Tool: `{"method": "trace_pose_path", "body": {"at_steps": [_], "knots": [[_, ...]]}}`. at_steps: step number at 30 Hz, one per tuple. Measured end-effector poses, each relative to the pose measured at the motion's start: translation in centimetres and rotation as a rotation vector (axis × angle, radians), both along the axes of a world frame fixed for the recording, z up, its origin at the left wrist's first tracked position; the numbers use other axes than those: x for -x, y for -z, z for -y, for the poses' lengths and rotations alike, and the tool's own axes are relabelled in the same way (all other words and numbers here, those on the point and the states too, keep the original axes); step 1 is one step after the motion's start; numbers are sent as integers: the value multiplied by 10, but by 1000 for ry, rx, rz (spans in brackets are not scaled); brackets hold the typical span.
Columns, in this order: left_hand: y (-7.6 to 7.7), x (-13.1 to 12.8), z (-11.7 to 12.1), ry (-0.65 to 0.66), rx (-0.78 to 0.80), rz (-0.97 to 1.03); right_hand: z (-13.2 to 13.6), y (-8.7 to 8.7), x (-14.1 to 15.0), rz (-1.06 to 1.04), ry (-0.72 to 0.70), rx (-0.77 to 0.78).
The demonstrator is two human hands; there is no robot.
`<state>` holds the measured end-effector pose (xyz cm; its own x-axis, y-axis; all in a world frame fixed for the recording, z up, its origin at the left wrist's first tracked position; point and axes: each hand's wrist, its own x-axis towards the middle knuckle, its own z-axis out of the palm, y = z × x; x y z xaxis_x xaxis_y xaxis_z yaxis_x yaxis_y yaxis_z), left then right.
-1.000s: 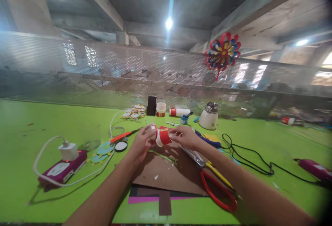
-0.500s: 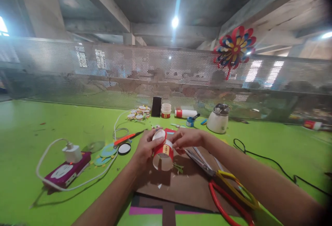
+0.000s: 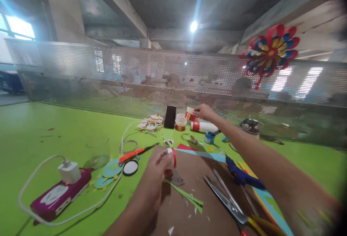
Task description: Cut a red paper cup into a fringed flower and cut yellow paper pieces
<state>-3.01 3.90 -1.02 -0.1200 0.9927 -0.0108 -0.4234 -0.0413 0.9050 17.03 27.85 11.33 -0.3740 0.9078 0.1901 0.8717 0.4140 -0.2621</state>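
My left hand is closed on a small round cup piece, white with a red edge, above the brown board. At the back of the table my right hand pinches a cut red-and-white paper cup by its right side. That cup is in the air beside a stack of similar cups, over the left end of a lying red-and-white roll. Green paper strips and white scraps lie on the board below my left hand. A grey protractor-like piece is near them.
Large scissors and a blue glue gun lie on the right. An orange cutter and a purple power bank with a white cable are on the left. A phone leans at the back before a mesh partition.
My right hand has gone from beside my left hand to the back of the table, carrying the cut cup. The left keeps the smaller round piece. The view has shifted slightly.
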Motion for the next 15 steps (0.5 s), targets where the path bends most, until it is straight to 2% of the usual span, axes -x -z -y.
{"method": "trace_pose_path", "body": {"at_steps": [3, 6, 11, 15], "knots": [[6, -10, 5, 49, 38, -15, -39, 4, 17, 36, 83, -163], [7, -11, 6, 76, 71, 0, -64, 18, 30, 75, 110, -247], [4, -12, 9, 124, 79, 32, -88, 41, 41, 134, 109, -265], [-3, -14, 17, 149, 74, 44, -98, 49, 41, 168, 98, -243]]}}
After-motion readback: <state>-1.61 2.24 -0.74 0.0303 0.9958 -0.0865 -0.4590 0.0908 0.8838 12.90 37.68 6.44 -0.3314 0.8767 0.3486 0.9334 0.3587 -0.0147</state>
